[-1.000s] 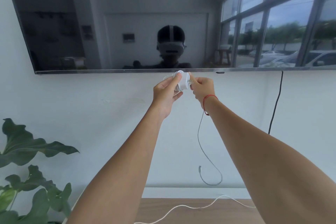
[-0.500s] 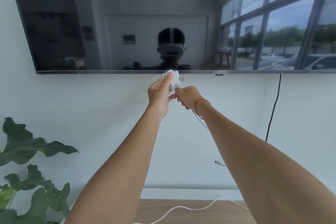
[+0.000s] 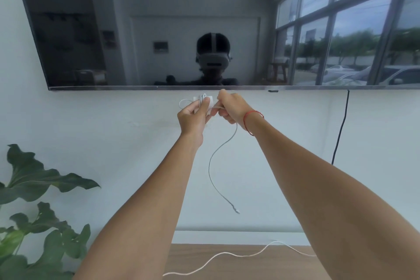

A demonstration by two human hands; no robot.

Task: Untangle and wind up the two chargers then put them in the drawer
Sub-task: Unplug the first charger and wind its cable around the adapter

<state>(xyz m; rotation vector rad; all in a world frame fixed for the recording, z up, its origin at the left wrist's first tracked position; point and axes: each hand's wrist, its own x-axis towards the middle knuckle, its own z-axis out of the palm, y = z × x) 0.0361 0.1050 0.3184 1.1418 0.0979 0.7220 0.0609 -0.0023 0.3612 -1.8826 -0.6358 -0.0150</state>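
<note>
Both arms are stretched out in front of the wall, just under the screen. My left hand (image 3: 193,116) grips a small white charger block (image 3: 208,100) with a few turns of white cable wound round it. My right hand (image 3: 230,107) pinches that charger's cable (image 3: 214,157) close to the block. The loose end hangs down in a curve, and its plug (image 3: 236,211) dangles free in the air. A second white cable (image 3: 227,254) lies loose across the wooden top (image 3: 181,257) at the bottom. No drawer is in view.
A large dark screen (image 3: 159,29) hangs on the white wall right above my hands. A black cord (image 3: 339,132) runs down the wall on the right. A leafy green plant (image 3: 34,211) stands at the lower left.
My right hand has gone round the block from below it to its right side. The hanging cable has swung, so its plug end now dangles lower and in the middle.
</note>
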